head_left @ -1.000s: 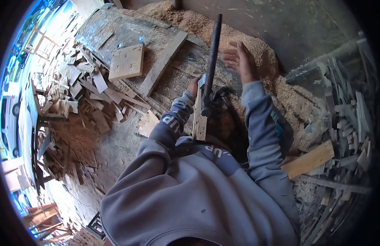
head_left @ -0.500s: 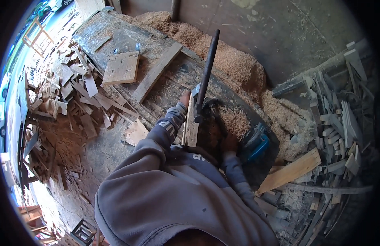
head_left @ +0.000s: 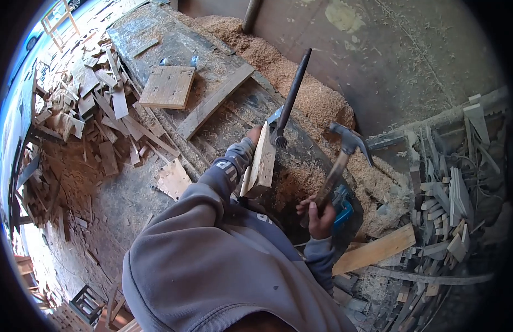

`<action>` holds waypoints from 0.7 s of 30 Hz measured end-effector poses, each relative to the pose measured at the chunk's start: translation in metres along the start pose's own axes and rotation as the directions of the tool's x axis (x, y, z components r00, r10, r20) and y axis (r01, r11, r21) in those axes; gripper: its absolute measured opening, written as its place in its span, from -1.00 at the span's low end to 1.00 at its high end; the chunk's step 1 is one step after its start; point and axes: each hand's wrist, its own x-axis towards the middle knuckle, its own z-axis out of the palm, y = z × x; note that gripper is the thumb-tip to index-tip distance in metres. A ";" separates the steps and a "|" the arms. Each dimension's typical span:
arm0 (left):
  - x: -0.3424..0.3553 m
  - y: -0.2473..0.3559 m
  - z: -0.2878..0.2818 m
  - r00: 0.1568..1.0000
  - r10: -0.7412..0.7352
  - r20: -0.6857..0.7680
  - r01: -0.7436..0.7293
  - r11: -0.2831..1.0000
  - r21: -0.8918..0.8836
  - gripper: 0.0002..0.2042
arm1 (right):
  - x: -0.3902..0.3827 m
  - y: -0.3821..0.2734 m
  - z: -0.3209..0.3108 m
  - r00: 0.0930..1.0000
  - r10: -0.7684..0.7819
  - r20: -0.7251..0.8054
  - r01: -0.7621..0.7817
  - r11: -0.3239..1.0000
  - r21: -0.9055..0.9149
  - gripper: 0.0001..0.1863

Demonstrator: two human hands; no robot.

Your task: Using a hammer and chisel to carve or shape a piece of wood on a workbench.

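My right hand (head_left: 321, 217) is closed round the wooden handle of a claw hammer (head_left: 340, 160), lifted to the right with its metal head up and away from me. In front of my body a thick wooden board (head_left: 261, 163) stands on edge. My left hand (head_left: 255, 134) grips its far end, the fingers partly hidden behind the wood. A long dark metal bar (head_left: 295, 91) rises at a slant beside that far end; its knobbed lower end sits against the board, apart from the hammer.
On the dusty workbench (head_left: 156, 33) lie a square wooden block (head_left: 168, 87) and a plank (head_left: 216, 102). A blue power tool (head_left: 343, 209) stands beside my right hand. Sawdust (head_left: 300, 77) is heaped along the wall. Offcuts (head_left: 96, 94) pile up at left, and stacked wood strips (head_left: 455, 193) at right.
The hammer has come up and right, away from the lower end of the metal bar, with my right hand rising too. My left hand stays at the board, which now shows more of its face.
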 end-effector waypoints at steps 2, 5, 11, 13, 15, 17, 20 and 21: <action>-0.011 0.022 -0.011 0.998 0.046 -0.043 -0.038 0.987 0.154 -0.75 | -0.004 -0.017 0.002 0.999 -0.040 0.001 0.040 0.995 -0.089 -0.84; -0.012 0.032 -0.018 0.997 0.009 -0.073 0.003 0.987 0.160 -0.75 | -0.021 0.014 -0.009 0.999 0.003 0.044 0.009 0.961 -0.276 -0.82; -0.010 0.030 -0.014 0.993 0.093 -0.067 -0.073 0.965 0.252 -0.76 | -0.020 0.000 0.001 0.987 0.131 -0.093 -0.150 0.959 -0.242 -0.79; -0.003 0.013 -0.020 0.994 0.065 -0.086 -0.049 0.983 0.176 -0.75 | 0.002 -0.050 0.010 0.980 -0.144 -0.137 0.124 0.982 -0.142 -0.72; 0.000 0.015 -0.018 0.998 0.036 -0.054 -0.029 0.990 0.140 -0.74 | 0.020 -0.099 0.023 0.829 -0.491 -0.269 0.488 0.869 -0.084 -0.63; -0.005 0.028 -0.015 0.997 0.034 -0.066 -0.022 0.985 0.173 -0.74 | 0.028 -0.113 0.027 0.698 -0.627 -0.346 0.659 0.751 -0.032 -0.60; -0.001 0.036 -0.011 0.997 -0.009 -0.079 0.021 0.989 0.150 -0.72 | 0.023 -0.057 0.014 0.588 -0.805 0.079 0.689 0.447 -0.571 -0.71; 0.001 0.039 -0.011 0.998 0.020 -0.057 -0.006 0.970 0.243 -0.71 | 0.009 0.004 0.000 0.855 -0.513 0.077 0.378 0.514 -0.770 -0.75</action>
